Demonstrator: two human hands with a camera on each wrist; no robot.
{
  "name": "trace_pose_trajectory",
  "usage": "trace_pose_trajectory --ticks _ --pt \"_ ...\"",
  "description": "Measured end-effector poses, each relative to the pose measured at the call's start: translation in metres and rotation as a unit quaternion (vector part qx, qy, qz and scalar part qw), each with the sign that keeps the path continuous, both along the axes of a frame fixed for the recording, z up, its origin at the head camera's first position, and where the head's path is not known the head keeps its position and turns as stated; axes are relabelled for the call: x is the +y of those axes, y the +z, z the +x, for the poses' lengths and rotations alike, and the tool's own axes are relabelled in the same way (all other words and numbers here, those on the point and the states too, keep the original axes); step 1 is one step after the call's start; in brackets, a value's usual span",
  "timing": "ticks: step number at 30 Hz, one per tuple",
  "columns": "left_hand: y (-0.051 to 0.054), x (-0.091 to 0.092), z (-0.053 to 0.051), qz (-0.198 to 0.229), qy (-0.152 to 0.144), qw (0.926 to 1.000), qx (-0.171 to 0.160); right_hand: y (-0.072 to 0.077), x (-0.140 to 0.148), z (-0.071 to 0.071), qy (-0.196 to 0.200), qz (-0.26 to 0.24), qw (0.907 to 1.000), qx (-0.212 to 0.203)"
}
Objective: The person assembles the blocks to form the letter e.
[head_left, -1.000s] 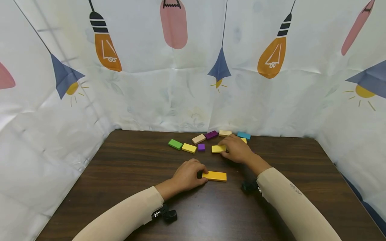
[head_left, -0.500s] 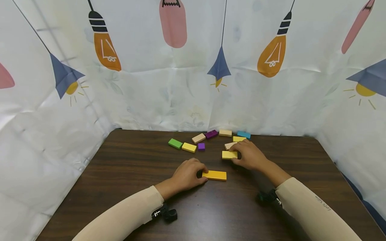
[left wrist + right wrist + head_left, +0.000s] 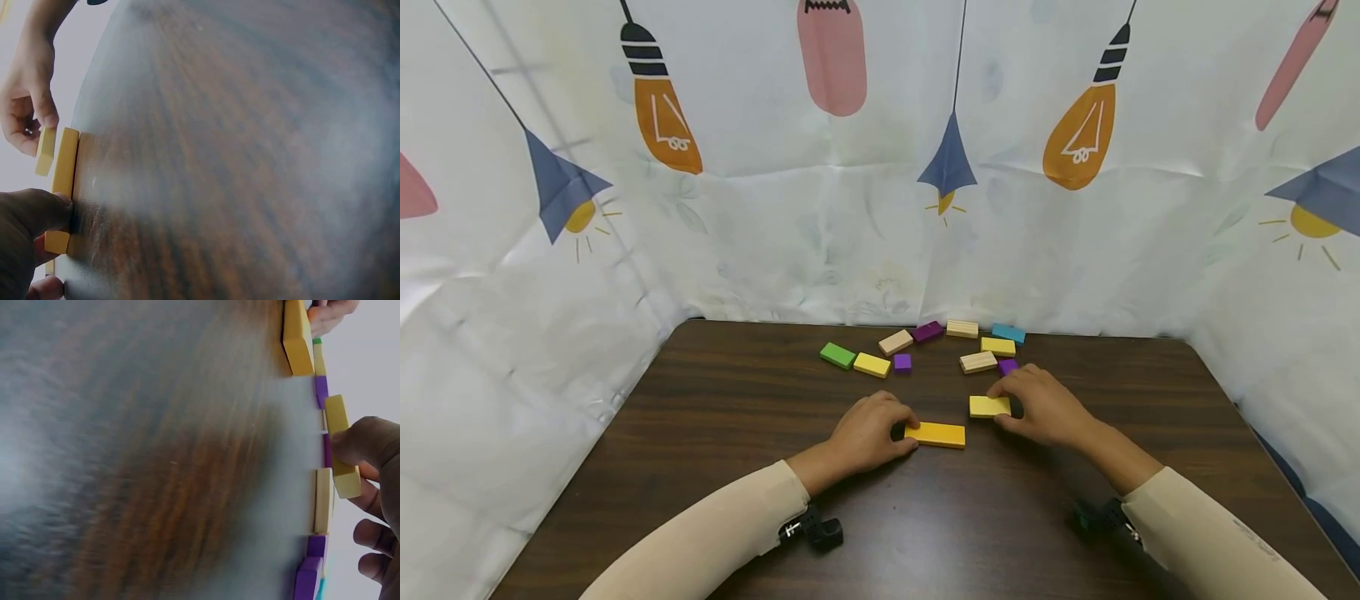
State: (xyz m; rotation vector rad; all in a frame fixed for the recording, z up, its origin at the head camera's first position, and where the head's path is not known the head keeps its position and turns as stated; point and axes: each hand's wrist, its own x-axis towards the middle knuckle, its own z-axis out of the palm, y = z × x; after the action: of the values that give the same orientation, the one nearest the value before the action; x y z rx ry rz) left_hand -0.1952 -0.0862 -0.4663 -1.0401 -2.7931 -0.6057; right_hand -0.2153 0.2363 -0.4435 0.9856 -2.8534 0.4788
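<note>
In the head view, my left hand (image 3: 867,433) pinches the left end of a long orange-yellow block (image 3: 940,435) that lies on the dark wooden table (image 3: 895,517). My right hand (image 3: 1047,408) holds a shorter, pale yellow block (image 3: 988,407) by its right end, thumb on the near side. That block is just behind and to the right of the orange-yellow one, with a gap between them. The right wrist view shows the thumb across the pale yellow block (image 3: 338,431), which looks raised off the tabletop.
Farther back lie a green block (image 3: 837,356), a yellow block (image 3: 872,365), a small purple block (image 3: 902,363), several wooden and coloured blocks including a plain wooden one (image 3: 978,362), and a blue block (image 3: 1008,334). A printed white curtain (image 3: 775,242) hangs behind the table.
My right hand has brought the pale yellow block toward me and to the right, away from the back group, uncovering a wooden and a purple block. My left hand stays put.
</note>
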Motion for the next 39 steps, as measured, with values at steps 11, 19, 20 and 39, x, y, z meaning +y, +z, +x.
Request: trace_pose_trajectory --ticks 11,19,20,39 --pt "0.002 0.001 0.001 0.001 -0.002 1.0000 0.003 -0.008 0.007 0.017 0.012 -0.004 0.9999 -0.008" --pt "0.002 0.004 0.001 -0.001 -0.007 1.0000 0.007 -0.014 0.007 0.025 0.021 -0.008 0.9995 -0.020" --pt "0.002 0.004 0.000 -0.001 -0.007 0.9999 0.007 -0.014 0.007 0.025 0.023 -0.008 0.9995 -0.022" --pt "0.003 0.009 0.000 -0.004 -0.008 0.9999 0.008 -0.018 0.003 0.028 0.016 0.000 0.9992 -0.038"
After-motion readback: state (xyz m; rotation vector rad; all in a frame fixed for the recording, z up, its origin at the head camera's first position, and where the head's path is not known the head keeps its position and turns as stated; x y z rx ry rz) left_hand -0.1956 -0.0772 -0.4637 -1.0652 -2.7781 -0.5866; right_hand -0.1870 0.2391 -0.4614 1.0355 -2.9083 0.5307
